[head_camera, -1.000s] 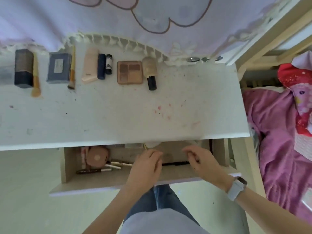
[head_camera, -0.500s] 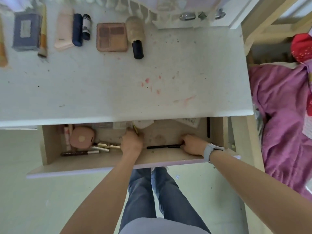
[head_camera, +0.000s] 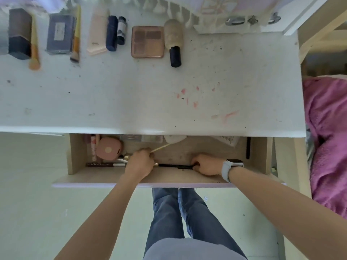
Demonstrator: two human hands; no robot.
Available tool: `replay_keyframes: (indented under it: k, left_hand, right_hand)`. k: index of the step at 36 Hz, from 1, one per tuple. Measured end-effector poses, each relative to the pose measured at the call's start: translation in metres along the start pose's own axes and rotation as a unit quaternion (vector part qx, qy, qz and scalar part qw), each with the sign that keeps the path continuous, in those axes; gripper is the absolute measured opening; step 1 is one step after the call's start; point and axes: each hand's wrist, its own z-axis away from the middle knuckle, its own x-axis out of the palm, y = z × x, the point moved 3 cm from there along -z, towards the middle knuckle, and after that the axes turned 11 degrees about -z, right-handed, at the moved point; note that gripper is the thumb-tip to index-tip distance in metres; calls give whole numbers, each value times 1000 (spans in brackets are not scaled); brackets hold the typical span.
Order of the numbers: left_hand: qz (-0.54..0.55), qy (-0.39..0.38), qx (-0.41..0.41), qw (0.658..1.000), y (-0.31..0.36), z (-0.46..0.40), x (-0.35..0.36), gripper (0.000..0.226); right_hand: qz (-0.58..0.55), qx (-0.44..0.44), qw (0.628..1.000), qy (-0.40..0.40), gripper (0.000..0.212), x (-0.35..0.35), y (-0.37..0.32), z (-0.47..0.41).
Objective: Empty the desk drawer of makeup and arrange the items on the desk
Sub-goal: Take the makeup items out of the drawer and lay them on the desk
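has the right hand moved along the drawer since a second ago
Yes. The right hand went deeper into the drawer and down to its floor, now gripping the right end of the black pencil near the front wall, no longer hovering above it.

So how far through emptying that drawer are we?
Roughly halfway. Done: a row of items already lies along the back of the desk, including the eyeshadow palette. In hand: the left hand pinches a thin yellow stick, and the right hand grips a black pencil. Left: the pink round compact, a dark pencil and other small pieces remain in the drawer.
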Motion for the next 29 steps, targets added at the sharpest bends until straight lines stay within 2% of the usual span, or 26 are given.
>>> replay_keyframes:
  k: [3, 6, 10, 18, 22, 25, 29]
  left_hand:
    - [-151, 14, 80, 985, -24, 2, -3, 37]
    - [-187, 4, 112, 976, -42, 0, -2, 44]
    - [-265, 7, 164, 950, -35, -4, -1, 42]
    - [-347, -36, 200, 916, -23, -16, 1, 33]
    - [-333, -6, 222, 916, -25, -5, -3, 41]
    - [-292, 11, 206, 934, -24, 7, -16, 41]
    - [-97, 31, 172, 980, -20, 26, -41, 27]
  right_hand:
    - [21, 11, 1000, -4, 27, 1, -5, -6]
    - [46, 17, 999, -22, 29, 0, -8, -10]
    - [81, 18, 995, -48, 28, -1, -13, -7]
    - [79, 13, 996, -30, 25, 3, -10, -1]
    - [48, -2, 999, -13, 20, -2, -10, 16]
    - [-16, -29, 999, 2, 17, -10, -18, 35]
    - [-134, -76, 987, 38, 22, -25, -31, 64]
